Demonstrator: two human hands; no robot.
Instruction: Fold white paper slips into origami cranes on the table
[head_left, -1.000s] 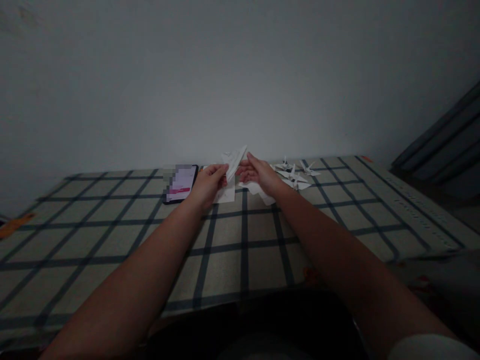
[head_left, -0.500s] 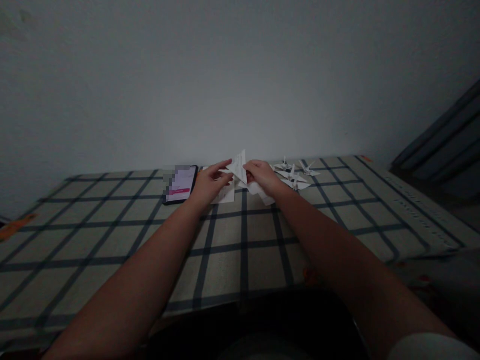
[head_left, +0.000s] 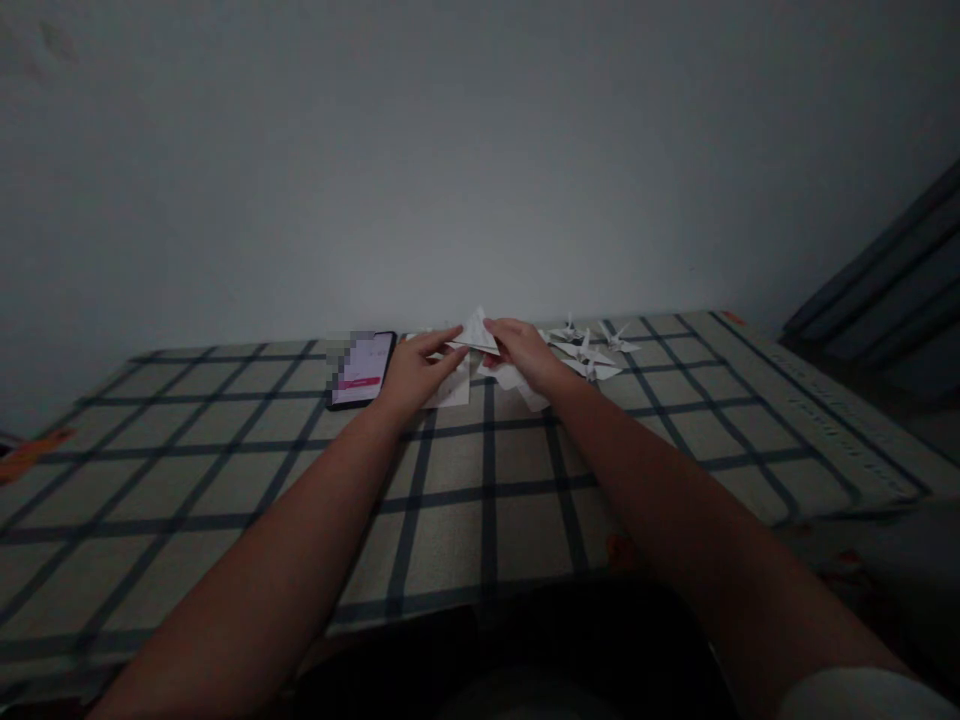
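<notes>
A folded white paper piece (head_left: 476, 334) sits between both hands at the far middle of the table. My left hand (head_left: 416, 371) reaches to it with the index finger stretched along its lower edge. My right hand (head_left: 523, 352) pinches the paper's right side with curled fingers. Under the hands lie flat white paper sheets (head_left: 452, 388). Several finished white paper cranes (head_left: 589, 352) stand just right of my right hand.
A lit phone (head_left: 361, 367) lies left of my left hand. The table wears a checked cloth (head_left: 487, 490) with dark lines. A plain wall stands behind the far edge. Dark furniture (head_left: 885, 290) is at the right.
The paper piece has come down from an upright tilt to lie flatter and lower between the hands. My left fingers have opened out along it.
</notes>
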